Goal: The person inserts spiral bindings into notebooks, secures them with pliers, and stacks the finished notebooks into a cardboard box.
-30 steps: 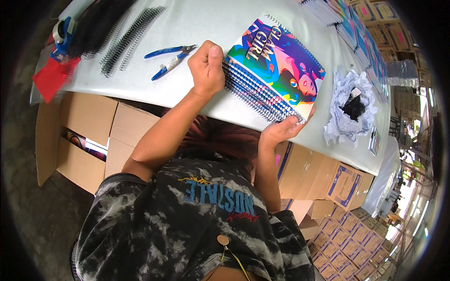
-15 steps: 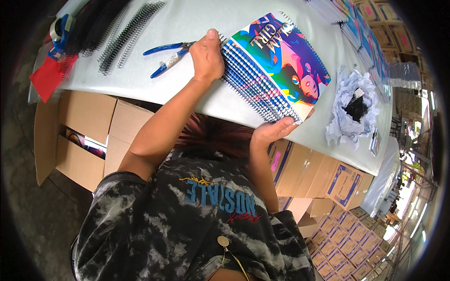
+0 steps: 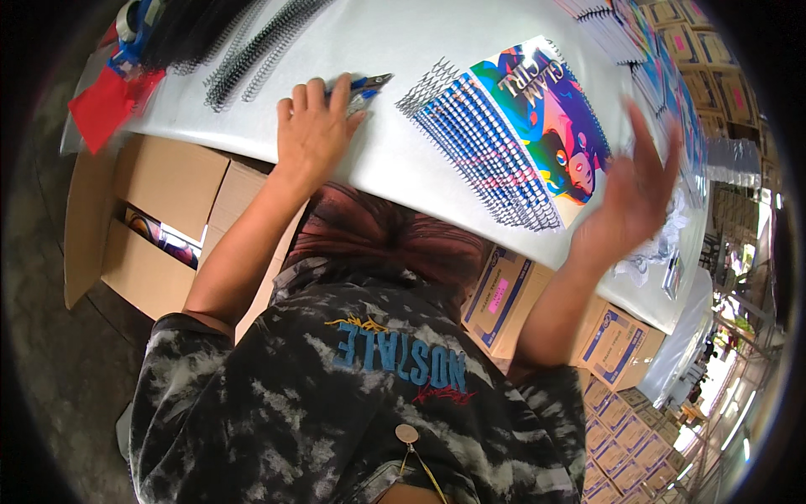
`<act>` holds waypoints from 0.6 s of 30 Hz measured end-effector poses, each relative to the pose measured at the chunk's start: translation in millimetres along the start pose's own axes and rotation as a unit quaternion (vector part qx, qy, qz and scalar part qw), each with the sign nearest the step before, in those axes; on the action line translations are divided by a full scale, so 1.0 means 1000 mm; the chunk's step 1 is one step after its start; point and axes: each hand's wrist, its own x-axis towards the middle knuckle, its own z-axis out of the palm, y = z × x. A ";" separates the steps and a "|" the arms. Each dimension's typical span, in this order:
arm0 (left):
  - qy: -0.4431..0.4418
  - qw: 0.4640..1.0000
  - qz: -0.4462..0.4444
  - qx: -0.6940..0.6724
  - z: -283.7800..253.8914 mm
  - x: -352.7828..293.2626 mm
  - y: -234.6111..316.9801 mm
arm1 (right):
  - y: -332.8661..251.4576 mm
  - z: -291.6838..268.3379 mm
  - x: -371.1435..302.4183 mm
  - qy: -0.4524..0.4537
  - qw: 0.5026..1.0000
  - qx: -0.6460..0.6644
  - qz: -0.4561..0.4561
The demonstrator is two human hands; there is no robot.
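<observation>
While the notebooks (image 3: 546, 118) lie on the table (image 3: 378, 160), the left hand (image 3: 312, 126) covers the pliers (image 3: 371, 83) and the right hand (image 3: 634, 193) hangs spread

The notebooks sit in a stack between the two hands. The top cover is a bright print in purple, pink, green and blue, with a coil (image 3: 588, 92) along its far right side. On the near left side, bindings (image 3: 495, 160) show in stepped rows, and coil ends (image 3: 432, 81) jut past the upper left corner.

The left hand is over the handles of the pliers, palm down, its fingers loosely bent and a little apart. It hides much of the tool; whether it grips it, I cannot tell. The tip shows past the index finger, pointing toward the stack.

The right hand, blurred, is open, fingers fanned, with nothing visible in its hold. It is just beside the stack's right end and partly hides some crumpled paper (image 3: 651, 262).

Farther left lie black coils (image 3: 252, 63), a blue tape dispenser (image 3: 130, 50) and a red sheet (image 3: 105, 109). More books (image 3: 609, 34) line the table's far right. Boxes (image 3: 151, 260) stand below.
</observation>
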 end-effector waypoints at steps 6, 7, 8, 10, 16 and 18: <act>-0.067 0.724 -0.185 -0.661 -0.015 -0.004 0.011 | 0.019 0.102 0.055 -0.448 0.888 -0.107 -0.007; -0.127 0.566 -0.215 -0.786 -0.014 -0.007 0.030 | 0.038 0.114 0.061 -0.531 0.837 -0.129 -0.027; -0.181 0.385 -0.231 -0.875 -0.016 -0.011 0.036 | 0.037 0.129 0.066 -0.601 0.771 -0.209 -0.021; -0.232 0.213 -0.215 -0.924 0.000 -0.024 0.048 | 0.030 0.150 0.069 -0.675 0.670 -0.310 -0.014; -0.282 0.145 -0.250 -0.915 0.012 -0.040 0.070 | 0.030 0.170 0.051 -0.704 0.602 -0.371 -0.064; -0.307 0.135 -0.251 -0.908 0.014 -0.040 0.075 | 0.040 0.174 0.049 -0.714 0.601 -0.354 -0.059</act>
